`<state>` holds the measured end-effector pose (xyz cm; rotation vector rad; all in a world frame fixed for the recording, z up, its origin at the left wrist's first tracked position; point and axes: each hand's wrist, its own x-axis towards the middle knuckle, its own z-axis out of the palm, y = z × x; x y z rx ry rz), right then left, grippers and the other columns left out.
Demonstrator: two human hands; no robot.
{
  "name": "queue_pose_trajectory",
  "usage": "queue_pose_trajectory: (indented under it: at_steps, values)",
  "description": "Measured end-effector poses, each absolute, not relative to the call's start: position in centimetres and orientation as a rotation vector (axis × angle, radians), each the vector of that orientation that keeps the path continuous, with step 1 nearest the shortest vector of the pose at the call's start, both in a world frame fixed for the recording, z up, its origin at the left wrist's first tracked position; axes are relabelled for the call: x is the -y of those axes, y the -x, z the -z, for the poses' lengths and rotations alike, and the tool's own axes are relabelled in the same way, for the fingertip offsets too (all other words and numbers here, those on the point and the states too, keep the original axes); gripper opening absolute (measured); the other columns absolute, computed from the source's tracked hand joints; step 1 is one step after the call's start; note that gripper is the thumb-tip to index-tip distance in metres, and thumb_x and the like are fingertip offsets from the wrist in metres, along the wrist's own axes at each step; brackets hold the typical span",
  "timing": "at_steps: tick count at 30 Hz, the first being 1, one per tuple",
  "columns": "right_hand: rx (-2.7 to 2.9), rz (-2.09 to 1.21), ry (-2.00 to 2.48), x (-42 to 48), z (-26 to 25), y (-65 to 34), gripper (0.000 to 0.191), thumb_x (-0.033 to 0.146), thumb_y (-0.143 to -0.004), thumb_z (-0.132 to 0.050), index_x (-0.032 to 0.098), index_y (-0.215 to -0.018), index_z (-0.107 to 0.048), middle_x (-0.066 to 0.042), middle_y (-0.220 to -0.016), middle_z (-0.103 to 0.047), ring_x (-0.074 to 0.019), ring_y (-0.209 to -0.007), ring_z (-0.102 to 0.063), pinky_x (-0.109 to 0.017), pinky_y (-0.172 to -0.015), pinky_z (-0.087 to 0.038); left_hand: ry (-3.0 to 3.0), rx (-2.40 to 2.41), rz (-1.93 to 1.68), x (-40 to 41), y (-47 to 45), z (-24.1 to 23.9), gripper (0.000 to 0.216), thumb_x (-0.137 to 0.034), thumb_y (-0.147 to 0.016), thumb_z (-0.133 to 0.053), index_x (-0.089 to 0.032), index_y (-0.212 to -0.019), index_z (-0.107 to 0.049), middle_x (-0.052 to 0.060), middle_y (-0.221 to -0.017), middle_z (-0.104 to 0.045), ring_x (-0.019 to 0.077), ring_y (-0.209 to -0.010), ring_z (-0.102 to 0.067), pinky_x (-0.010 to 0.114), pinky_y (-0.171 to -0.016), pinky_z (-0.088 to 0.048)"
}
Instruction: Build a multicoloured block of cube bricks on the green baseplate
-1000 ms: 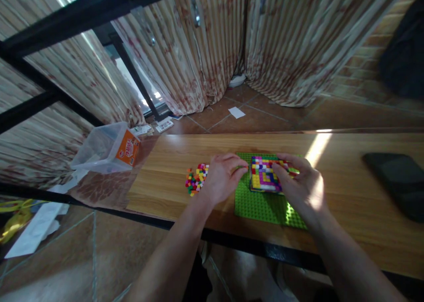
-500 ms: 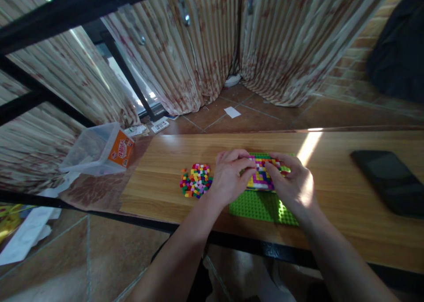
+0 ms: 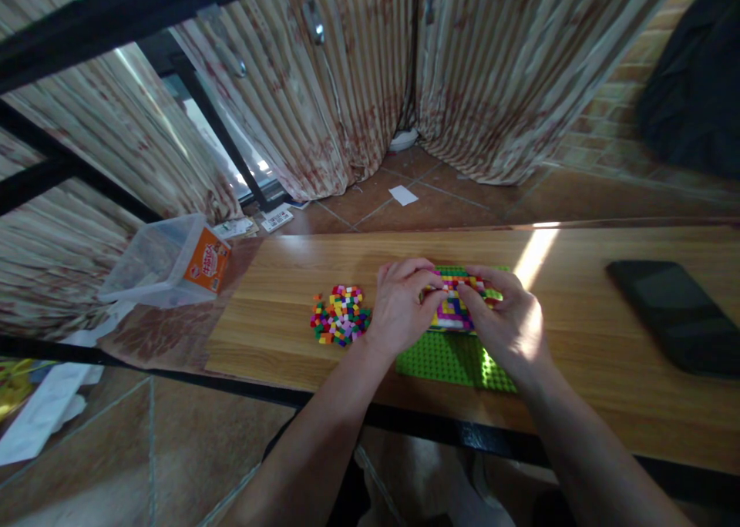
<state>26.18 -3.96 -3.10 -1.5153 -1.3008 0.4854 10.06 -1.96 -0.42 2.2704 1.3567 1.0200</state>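
Striped, patterned curtains (image 3: pixel 370 88) behind; wood-grain tabletop (image 3: pixel 271 303), black-edged. On it, between far and near edges: one green studded baseplate (image 3: pixel 442 361). On the baseplate, toward its far edge: one multicoloured toy-brick panel (image 3: pixel 454 313), partly covered by hands. Left hand (image 3: pixel 403 307): thumb and forefinger narrowly set over the panel's left end; whether a brick sits between them, cannot tell. Right hand (image 3: pixel 512 319): thumb over the panel's top, fingers near its far right corner, slightly parted; grip unclear. Toward tabletop's left edge: loose toy bricks (image 3: pixel 341 317), heaped. Toward right edge: black tablet-like device (image 3: pixel 674 315).
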Motion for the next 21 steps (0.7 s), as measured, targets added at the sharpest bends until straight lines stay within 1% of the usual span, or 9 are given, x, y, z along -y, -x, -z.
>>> queue_pose_trajectory:
  at_steps: [7,13,21]
  values:
    - [1.243,-0.591,1.507,3.81,3.37,-25.97,0.038,0.043,-0.079,-0.07,0.02,-0.11,-0.071,-0.01,-0.11,-0.07,-0.0236,-0.09,-0.069,-0.047,-0.079,-0.06,-2.283,-1.36,-1.045,2.04,-10.19,0.59,0.003,-0.024,-0.088,-0.071,-0.022,-0.091,-0.07,0.002,-0.11,-0.071,0.0202,-0.109,-0.063,0.04,-0.102,-0.042]
    - [1.255,-0.511,1.546,3.69,2.97,-25.56,0.037,0.04,-0.076,-0.072,0.019,-0.106,-0.072,-0.011,-0.107,-0.071,-0.0266,-0.099,-0.068,-0.052,-0.091,-0.056,-2.289,-1.376,-1.014,2.04,-10.23,0.76,0.005,-0.026,-0.089,-0.07,-0.023,-0.093,-0.07,0.002,-0.111,-0.072,0.0207,-0.111,-0.063,0.04,-0.103,-0.042]
    - [1.256,-0.499,1.527,3.62,2.94,-25.56,0.037,0.039,-0.074,-0.072,0.02,-0.107,-0.073,-0.011,-0.108,-0.071,-0.0265,-0.1,-0.068,-0.052,-0.093,-0.055,-2.282,-1.375,-1.016,1.94,-10.25,0.77,0.006,-0.023,-0.087,-0.071,-0.023,-0.093,-0.07,0.001,-0.112,-0.072,0.0189,-0.111,-0.063,0.039,-0.104,-0.042]
